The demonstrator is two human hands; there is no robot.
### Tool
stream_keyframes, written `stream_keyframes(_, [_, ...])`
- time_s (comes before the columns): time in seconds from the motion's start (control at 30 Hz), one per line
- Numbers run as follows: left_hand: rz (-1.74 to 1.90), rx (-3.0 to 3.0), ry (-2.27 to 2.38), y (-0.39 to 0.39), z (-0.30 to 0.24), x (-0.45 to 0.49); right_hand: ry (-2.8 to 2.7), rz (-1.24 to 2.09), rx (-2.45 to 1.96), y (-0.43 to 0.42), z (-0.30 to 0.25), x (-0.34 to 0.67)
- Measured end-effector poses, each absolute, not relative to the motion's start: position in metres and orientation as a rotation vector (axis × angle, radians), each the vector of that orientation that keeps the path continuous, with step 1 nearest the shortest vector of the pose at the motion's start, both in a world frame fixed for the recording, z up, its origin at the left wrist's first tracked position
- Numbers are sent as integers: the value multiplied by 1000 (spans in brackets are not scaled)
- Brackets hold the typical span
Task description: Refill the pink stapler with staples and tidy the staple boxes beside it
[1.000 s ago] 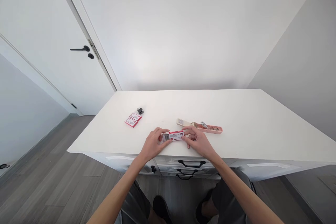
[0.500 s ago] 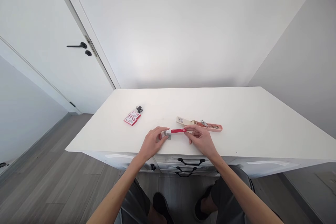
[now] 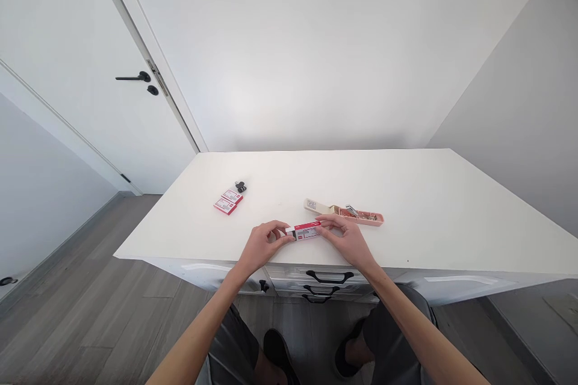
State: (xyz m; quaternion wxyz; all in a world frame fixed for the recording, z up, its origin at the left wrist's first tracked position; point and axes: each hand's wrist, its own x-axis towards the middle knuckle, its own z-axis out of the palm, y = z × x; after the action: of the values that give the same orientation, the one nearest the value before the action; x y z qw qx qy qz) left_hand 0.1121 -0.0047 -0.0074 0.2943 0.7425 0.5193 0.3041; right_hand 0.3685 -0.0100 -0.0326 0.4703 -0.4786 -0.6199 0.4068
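Note:
A small red and white box (image 3: 304,231) is held between both hands just above the near edge of the white table (image 3: 419,192). My left hand (image 3: 263,243) pinches its left end with the fingertips. My right hand (image 3: 347,237) grips its right end. Behind my right hand lies an open pink stapler (image 3: 347,214) with a cream-coloured arm, flat on the table.
Two more small red and white boxes (image 3: 228,202) lie at the left of the table, with a small black clip (image 3: 240,186) just behind them. Drawers with black handles (image 3: 329,278) sit under the table front. A white door (image 3: 85,66) stands at the left.
The box was turned on edge and pulled partly apart half a second ago. Now it shows its broad face again and both hands have closed in on its ends.

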Motion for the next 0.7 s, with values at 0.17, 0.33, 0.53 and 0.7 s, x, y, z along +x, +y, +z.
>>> stream_keyframes(0.17, [792, 1944, 1347, -5, -4, 113, -1529, 1089, -1078, -14, -29, 367])
stream_keyframes(0.33, [748, 1953, 1298, -5, -4, 112, -1526, 1095, -1014, -14, -31, 365])
stream_keyframes(0.53, [727, 1929, 1229, -5, -4, 110, -1537, 1159, -965, -13, -31, 366])
stream_keyframes(0.7, [705, 1873, 1202, -6, 0, 110, -1542, 1159, -951, -12, -30, 368])
